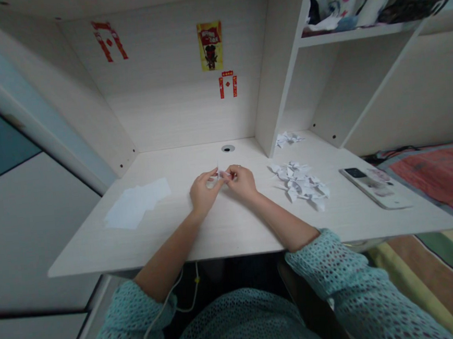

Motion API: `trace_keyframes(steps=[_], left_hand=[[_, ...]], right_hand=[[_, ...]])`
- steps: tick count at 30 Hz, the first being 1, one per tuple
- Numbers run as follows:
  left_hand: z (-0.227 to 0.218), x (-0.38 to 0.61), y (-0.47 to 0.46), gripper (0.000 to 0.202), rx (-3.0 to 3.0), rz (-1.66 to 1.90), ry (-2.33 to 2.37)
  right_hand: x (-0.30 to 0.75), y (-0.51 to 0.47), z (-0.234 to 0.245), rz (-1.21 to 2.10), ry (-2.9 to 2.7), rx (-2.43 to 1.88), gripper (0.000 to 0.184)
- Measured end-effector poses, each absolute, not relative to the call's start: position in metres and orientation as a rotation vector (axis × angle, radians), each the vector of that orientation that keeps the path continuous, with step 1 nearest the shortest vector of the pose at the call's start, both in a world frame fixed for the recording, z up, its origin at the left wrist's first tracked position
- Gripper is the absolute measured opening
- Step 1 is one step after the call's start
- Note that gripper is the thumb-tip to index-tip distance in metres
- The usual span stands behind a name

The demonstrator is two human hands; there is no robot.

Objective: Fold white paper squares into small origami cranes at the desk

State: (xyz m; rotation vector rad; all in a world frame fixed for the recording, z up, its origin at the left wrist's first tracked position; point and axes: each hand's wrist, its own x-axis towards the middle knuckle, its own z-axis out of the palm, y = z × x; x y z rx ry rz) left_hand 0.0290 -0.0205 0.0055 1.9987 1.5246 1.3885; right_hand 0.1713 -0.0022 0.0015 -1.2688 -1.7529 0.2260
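My left hand [205, 192] and my right hand [243, 181] meet over the middle of the white desk [231, 232]. Between their fingertips they pinch a small folded piece of white paper [219, 171], partly hidden by the fingers. To the left lies a spread of flat white paper sheets [137, 203], overlapping one another. On the right is a loose heap of small folded white papers [300, 182], shaped with points. A smaller group of folded papers [289, 139] sits farther back, by the upright panel.
A phone [375, 186] lies near the desk's right end. An upright divider [282, 81] rises behind the heap. A round cable hole [228, 148] is at the back. Shelf items [358, 2] stand upper right. A white cable [163, 310] hangs by my left sleeve.
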Motion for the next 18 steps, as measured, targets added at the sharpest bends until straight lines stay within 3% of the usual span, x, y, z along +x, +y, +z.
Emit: trace_keyframes(steps=[8,14,18], left_hand=[[-0.0025,0.0237,-0.0105,0.035,1.763,1.428,1.463],[0.0019,0.0251,-0.0162,0.016,1.651,1.481,1.458],[0.0037,0.0261,-0.0169,0.024,1.656,1.416,1.421]], right_hand=[[0.1698,-0.0024,0.001,0.244,-1.803,-1.15,0.027],[0.1721,-0.0048,0.0054,0.288,-1.865,-1.111,0.026],[0.1729,-0.0058,0.0071,0.327,-1.894,-1.088,0.026]])
